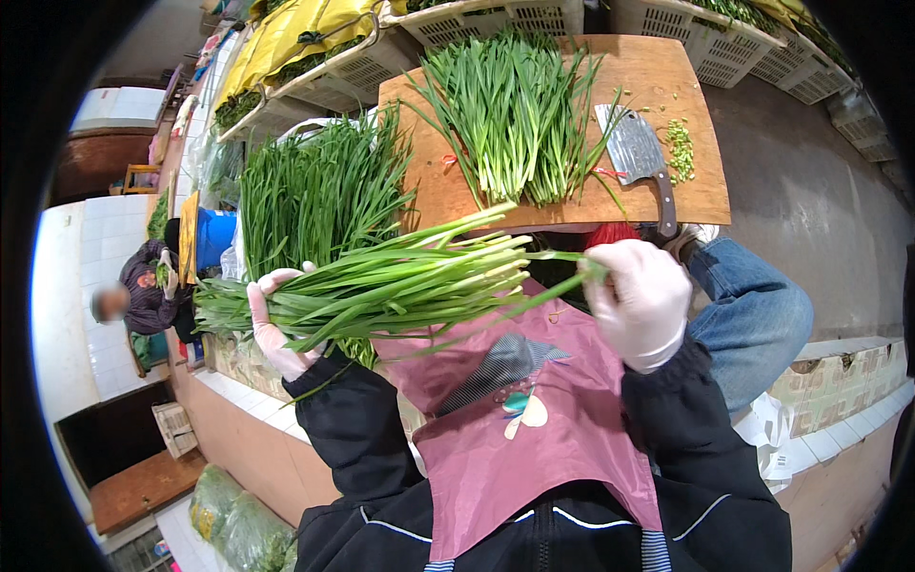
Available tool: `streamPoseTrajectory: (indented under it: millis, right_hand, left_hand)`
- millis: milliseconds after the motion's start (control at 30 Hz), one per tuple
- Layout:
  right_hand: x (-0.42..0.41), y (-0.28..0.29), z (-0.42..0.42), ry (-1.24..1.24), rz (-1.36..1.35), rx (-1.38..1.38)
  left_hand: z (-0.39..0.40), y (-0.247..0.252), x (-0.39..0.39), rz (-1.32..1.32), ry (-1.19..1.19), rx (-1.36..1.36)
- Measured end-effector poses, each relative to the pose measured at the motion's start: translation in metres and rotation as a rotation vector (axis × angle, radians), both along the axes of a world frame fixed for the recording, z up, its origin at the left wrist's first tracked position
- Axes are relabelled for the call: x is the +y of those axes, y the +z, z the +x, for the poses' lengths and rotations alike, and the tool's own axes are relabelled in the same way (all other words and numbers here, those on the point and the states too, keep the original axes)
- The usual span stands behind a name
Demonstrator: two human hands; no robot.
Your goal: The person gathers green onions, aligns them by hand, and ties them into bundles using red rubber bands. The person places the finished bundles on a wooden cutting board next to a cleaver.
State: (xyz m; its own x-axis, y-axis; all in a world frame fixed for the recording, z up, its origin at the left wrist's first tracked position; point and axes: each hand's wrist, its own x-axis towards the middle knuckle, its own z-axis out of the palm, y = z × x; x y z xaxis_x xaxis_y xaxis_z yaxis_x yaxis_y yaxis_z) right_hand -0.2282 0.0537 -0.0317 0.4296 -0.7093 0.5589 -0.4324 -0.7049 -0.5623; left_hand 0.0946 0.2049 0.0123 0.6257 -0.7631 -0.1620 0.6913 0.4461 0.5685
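A loose bunch of garlic chives lies across my gloved left hand, its pale cut ends turned to the right above the pink apron. My gloved right hand pinches a few green chive leaves just off those ends; they are partly blurred. In front, a larger pile of chives rests on a wooden board. To its right lies a cleaver with a dark handle, beside small chopped stem bits. Another heap of chives stands left of the board.
White plastic crates of greens line the far side, some under yellow covering. A blue bucket stands at left near another person, who holds greens in gloved hands. Bagged greens lie at lower left. Red ties lie on the board.
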Motion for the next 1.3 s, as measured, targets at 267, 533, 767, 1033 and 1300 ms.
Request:
streamPoseTrajectory:
  millis: [267,533,767,1033,1300]
  right_hand:
    - [-0.007,-0.061,-0.080,0.030,0.229,0.710]
    - [0.026,0.026,0.032,0.132,0.051,-0.130]
    - [0.010,0.010,0.023,0.171,0.215,-0.205]
    - [-0.006,-0.009,-0.040,0.159,0.550,0.088]
    - [0.020,0.033,0.033,0.261,0.235,0.101]
  left_hand:
    - [0.034,0.008,0.020,-0.030,0.008,-0.019]
    - [0.004,0.002,0.003,-0.100,-0.019,-0.117]
    - [0.000,0.004,0.004,-0.200,-0.100,-0.097]
    - [-0.028,0.016,-0.022,-0.732,-0.161,-0.001]
    - [-0.032,0.021,-0.022,-0.702,-0.336,-0.160]
